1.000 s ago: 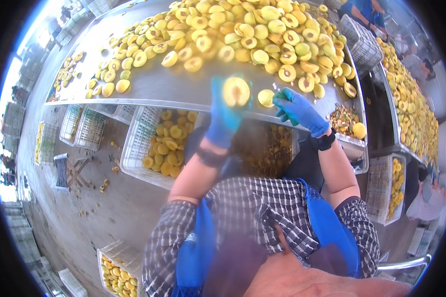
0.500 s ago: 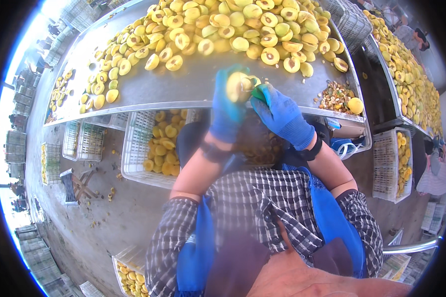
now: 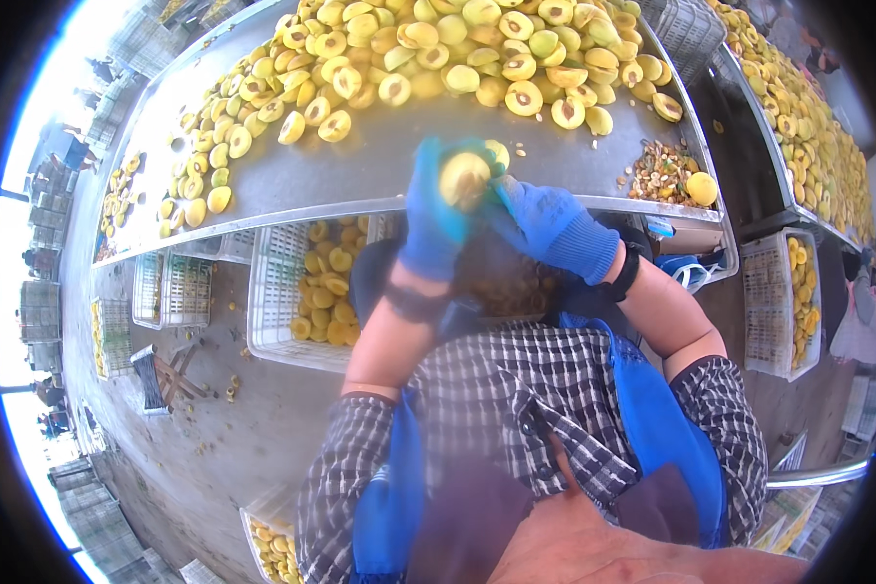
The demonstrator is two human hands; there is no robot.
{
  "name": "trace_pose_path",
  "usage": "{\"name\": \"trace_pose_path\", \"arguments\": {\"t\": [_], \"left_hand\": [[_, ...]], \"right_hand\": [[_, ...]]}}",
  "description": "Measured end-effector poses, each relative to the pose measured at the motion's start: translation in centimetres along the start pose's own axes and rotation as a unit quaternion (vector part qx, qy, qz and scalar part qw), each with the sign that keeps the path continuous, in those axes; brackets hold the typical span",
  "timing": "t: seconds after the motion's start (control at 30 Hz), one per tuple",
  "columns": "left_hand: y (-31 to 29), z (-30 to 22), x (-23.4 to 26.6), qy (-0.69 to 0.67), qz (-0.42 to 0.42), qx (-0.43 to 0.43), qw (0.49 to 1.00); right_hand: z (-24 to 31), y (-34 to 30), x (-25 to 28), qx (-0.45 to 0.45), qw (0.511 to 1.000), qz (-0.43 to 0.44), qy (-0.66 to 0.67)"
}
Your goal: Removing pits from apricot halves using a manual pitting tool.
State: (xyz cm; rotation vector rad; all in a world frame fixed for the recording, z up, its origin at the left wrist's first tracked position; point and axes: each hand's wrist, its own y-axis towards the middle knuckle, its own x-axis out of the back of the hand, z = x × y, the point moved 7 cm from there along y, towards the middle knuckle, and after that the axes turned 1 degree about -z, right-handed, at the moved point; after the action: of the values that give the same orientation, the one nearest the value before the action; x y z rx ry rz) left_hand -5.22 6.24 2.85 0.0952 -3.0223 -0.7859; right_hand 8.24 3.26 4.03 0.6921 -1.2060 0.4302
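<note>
My left hand point(image 3: 432, 219), in a blue and teal glove, is closed around a yellow peach half point(image 3: 464, 182). The fruit's cut face with its brown centre is turned up. Another yellow piece point(image 3: 496, 153) shows just behind it, and I cannot tell whether it is part of the same fruit. My right hand point(image 3: 555, 226), in a blue glove, is closed by the fruit on a small green-handled tool point(image 3: 497, 191). The tool's tip is hidden or blurred. Both hands are above the near edge of the metal table point(image 3: 360, 175).
Many peach halves point(image 3: 419, 58) are heaped at the table's far side. Pits and scraps point(image 3: 660, 173) lie at its right corner beside one yellow peach point(image 3: 701, 188). A white crate of peaches point(image 3: 292, 326) stands below left, another crate point(image 3: 782, 304) at right. A folding stool point(image 3: 165, 380) is on the floor.
The peach half's cut face shows more fully now. My right hand has moved slightly right and down, and less of the green handle shows. The whole view has shifted a little.
</note>
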Motion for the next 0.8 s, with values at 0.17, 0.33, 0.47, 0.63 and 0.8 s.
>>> {"name": "trace_pose_path", "arguments": {"t": [0.17,0.33,0.47,0.63,0.8], "left_hand": [[-0.5,0.4,-0.6,0.151,-0.036,-0.102,0.983],[-0.7,-0.7,-1.1,-0.036,-0.064,-0.049,0.996],[-0.3,-1.0,-0.9,0.054,0.051,-0.037,0.997],[-0.4,0.1,-1.6,0.016,-0.066,-0.059,0.996],[-0.9,2.2,-1.6,-0.183,-0.095,0.118,0.971]], "right_hand": [[-0.2,-0.5,-2.6,0.007,0.984,-0.1,0.145],[-0.4,0.1,-1.1,-0.023,0.948,-0.107,0.298],[-1.3,-0.3,-0.4,0.041,0.965,-0.064,0.251],[-1.5,-1.4,0.8,-0.041,0.98,-0.177,0.086],[0.1,-1.0,-0.2,-0.068,0.987,-0.073,0.123]]}}
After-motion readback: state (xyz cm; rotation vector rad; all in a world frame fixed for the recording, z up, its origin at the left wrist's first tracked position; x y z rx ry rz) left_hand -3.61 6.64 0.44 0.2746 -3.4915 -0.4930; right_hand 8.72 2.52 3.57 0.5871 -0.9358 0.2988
